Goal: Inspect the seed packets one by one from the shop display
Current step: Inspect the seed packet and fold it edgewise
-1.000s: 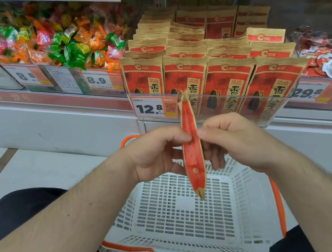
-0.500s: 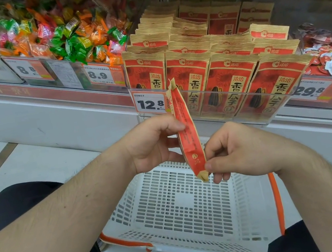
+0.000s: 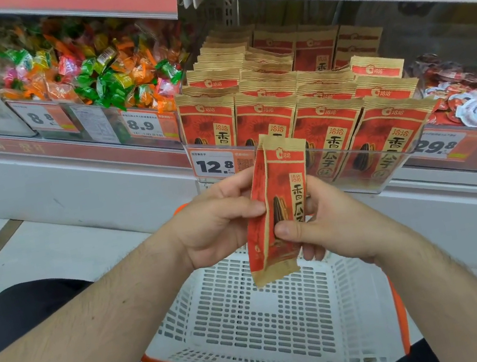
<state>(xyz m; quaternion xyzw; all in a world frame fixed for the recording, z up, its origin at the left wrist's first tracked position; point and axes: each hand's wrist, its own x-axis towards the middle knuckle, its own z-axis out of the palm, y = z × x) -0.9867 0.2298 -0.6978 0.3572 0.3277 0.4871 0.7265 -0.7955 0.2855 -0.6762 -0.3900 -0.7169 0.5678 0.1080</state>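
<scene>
Mid-inspection: one seed packet [image 3: 276, 206] pinched upright between left hand [image 3: 219, 222] and right hand [image 3: 329, 222] over white basket [image 3: 271, 311], full rows of packets [image 3: 326, 109] on shelf uninspected.

Light was bright, even, diffuse; shadows faint. Shelf recesses stayed dim. Wide-angle bending showed at frame edges. Upper corners looked soft; centre was reasonably sharp.
</scene>
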